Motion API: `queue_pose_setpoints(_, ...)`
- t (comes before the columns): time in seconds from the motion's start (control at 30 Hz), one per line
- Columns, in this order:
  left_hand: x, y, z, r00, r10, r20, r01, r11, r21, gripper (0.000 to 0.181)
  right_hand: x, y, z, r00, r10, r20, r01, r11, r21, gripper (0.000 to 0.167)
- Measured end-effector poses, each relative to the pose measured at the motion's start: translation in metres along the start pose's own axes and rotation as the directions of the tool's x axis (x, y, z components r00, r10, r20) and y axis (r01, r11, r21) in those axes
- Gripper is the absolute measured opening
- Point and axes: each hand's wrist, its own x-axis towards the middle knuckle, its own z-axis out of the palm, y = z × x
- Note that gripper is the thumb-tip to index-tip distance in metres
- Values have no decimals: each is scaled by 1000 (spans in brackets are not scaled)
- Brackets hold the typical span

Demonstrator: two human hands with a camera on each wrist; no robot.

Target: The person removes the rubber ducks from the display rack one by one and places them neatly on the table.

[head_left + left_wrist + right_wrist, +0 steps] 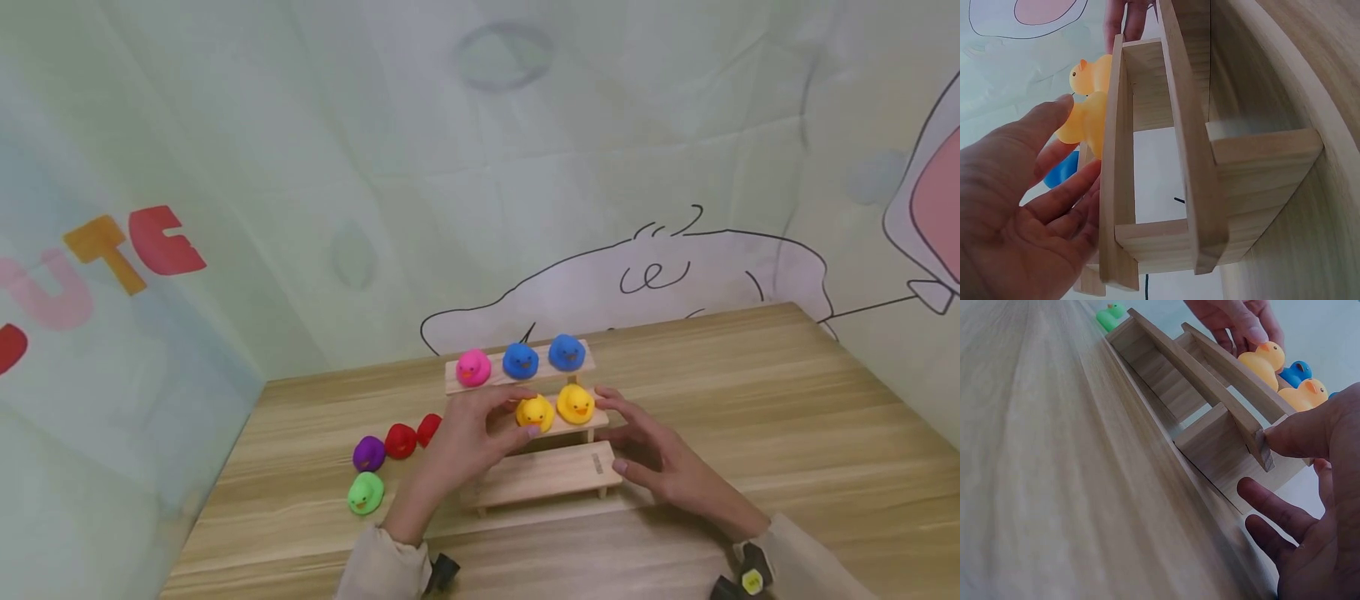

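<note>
Left grip (pixel 478 427) pinches a yellow duck (pixel 533 413), probably placing it on the middle step (pixel 564 427); next, gentle release seems needed. Right grip (pixel 657 460), loosely spread, holds nothing.

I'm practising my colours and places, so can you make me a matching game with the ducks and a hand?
Column one:
1. Pink duck
2. Yellow ducks
3. Green duck
4. Left hand

Column two:
A. On the table, next to the purple duck
B. Thumb and fingers around a duck
C. On the top wooden step, beside a blue duck
D. Side by side on the middle wooden step

Right pairs: 1-C, 2-D, 3-A, 4-B
</note>
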Motion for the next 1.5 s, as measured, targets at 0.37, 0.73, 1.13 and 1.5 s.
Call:
queue_pose_setpoints(0.37,-16,-3,-11,996,10,-86,-8,1000,20,39,4,-3,3,999,-46,6,46,999,14,75)
queue_pose_setpoints(0.73,-47,-15,-38,989,12,-150,-8,1000,24,40,3,-2,3,998,-61,-1,61,998,31,76)
queue_pose_setpoints(1.13,-78,-40,-58,976,20,-219,7,993,122,40,1,0,2,1000,3,-1,-3,1000,27,77)
queue_pose_setpoints(1.5,-94,-60,-64,975,-122,-183,159,966,205,36,0,-2,0,1000,16,2,-16,999,41,77)
